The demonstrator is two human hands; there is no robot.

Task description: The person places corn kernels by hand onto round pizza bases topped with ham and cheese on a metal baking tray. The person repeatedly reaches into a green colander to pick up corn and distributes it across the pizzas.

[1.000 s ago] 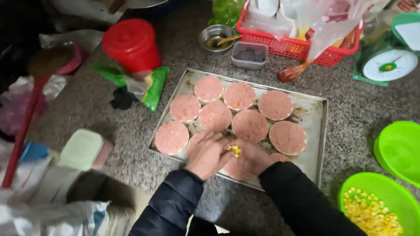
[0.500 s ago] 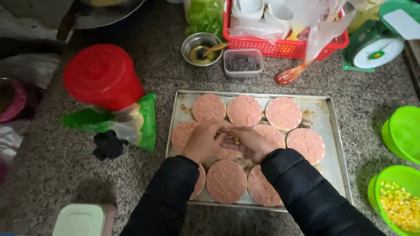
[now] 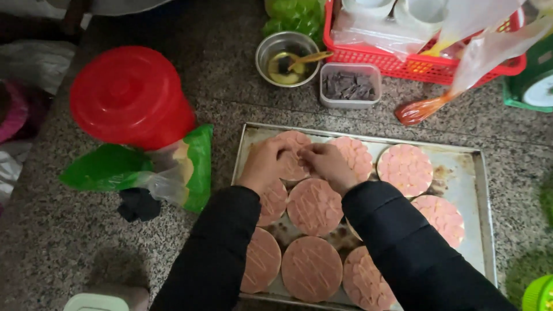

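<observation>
Dim, flat indoor light from overhead — no hard shadows, only soft darkness pooling at the upper left corner and under the black sleeves [image 3: 403, 253]. Mild sheen on the red lid [image 3: 129, 95] and the metal bowl [image 3: 288, 57]. Slightly soft throughout, blurrier toward the right edge — green bowl [image 3: 540, 294] smeared.

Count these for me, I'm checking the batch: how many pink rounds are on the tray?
9 pink rounds on the tray: three at back, three mid-row, three nearest; sleeves may hide more.
</observation>
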